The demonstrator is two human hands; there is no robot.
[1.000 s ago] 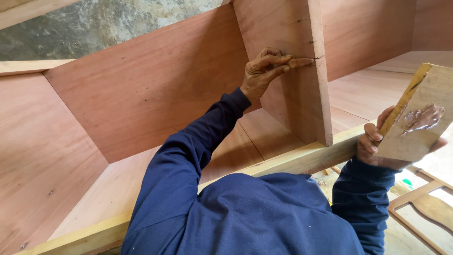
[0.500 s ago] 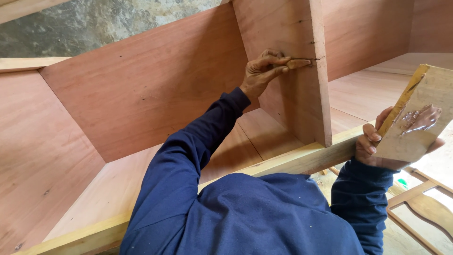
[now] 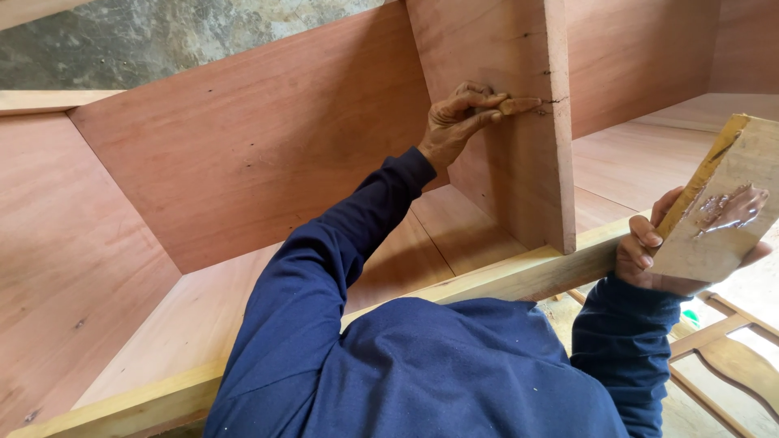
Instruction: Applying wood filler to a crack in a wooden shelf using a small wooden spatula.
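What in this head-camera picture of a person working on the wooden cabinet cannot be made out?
- Left hand: its fingers cover whatever they press on the divider.
- Right hand: its palm is hidden behind the board it holds.
- Board: top corner cut off by the right edge.
- Chair frame: mostly cut off at the bottom right corner.

No packages, labels, signs or screens anywhere here, from twelve o'clock round to six (just bare wood, whichever way I look).
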